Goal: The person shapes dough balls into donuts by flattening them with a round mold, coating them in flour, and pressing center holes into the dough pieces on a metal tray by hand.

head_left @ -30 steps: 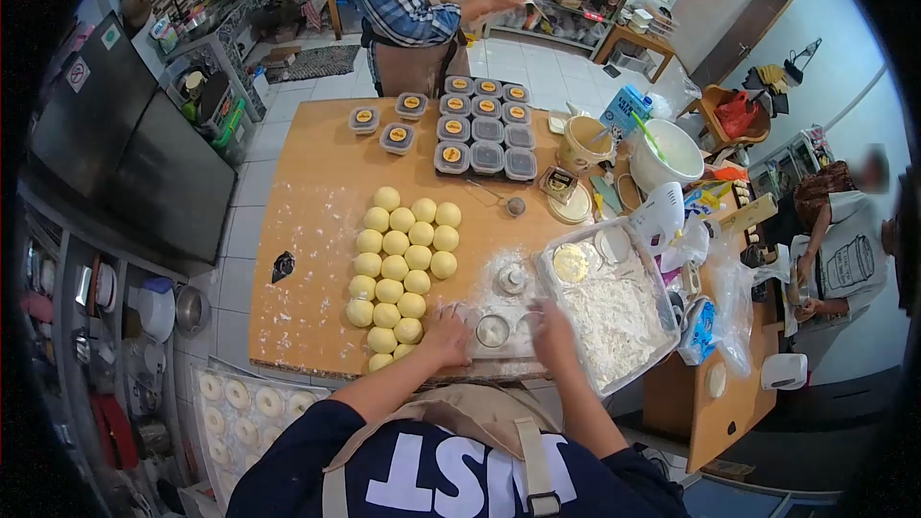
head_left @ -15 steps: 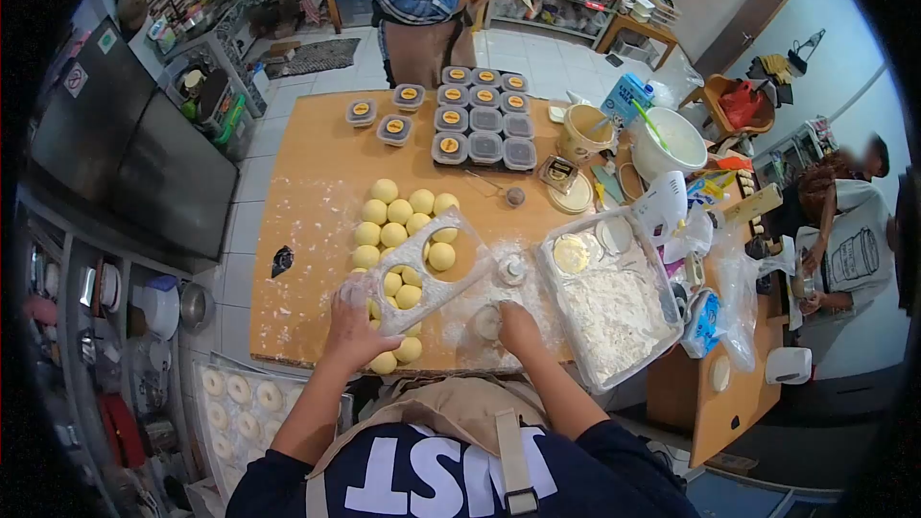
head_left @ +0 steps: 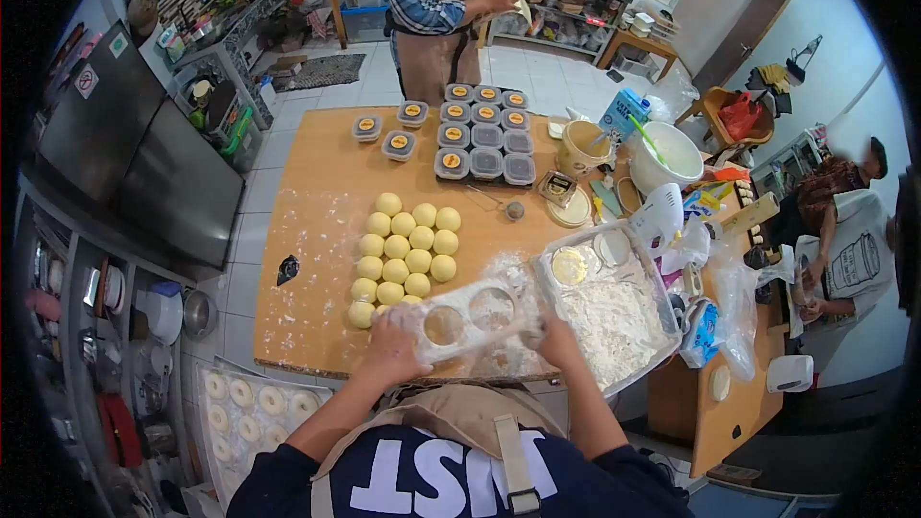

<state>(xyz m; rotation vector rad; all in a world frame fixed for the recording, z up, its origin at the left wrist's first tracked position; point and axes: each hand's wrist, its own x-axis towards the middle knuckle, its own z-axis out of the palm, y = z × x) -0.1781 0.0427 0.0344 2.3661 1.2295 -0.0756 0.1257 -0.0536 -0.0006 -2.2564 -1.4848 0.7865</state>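
My left hand (head_left: 395, 345) grips the left end of a pale, floury slab (head_left: 467, 323) with large round holes, which is tilted over the front of the wooden table. Close to the slab's right end, my right hand (head_left: 554, 341) is closed and blurred; a pale, smeared thing shows at its fingers, too unclear to name. Left of the slab sit several rows of yellow dough balls (head_left: 394, 270). On its right is a clear tray of flour (head_left: 614, 326), with pale discs (head_left: 570, 267) at its back.
Lidded tubs (head_left: 485, 136) stand at the back of the table (head_left: 317, 163). A tub, carton and white bowl (head_left: 669, 155) are at back right, near a mixer (head_left: 657, 219). Ring-shaped dough lies on a tray (head_left: 251, 427) at lower left. One person stands behind the table, another at right.
Since the last frame, the slab has swung down and right from above the dough balls, with my left hand. My right hand has moved right. The small ring there earlier is no longer distinct.
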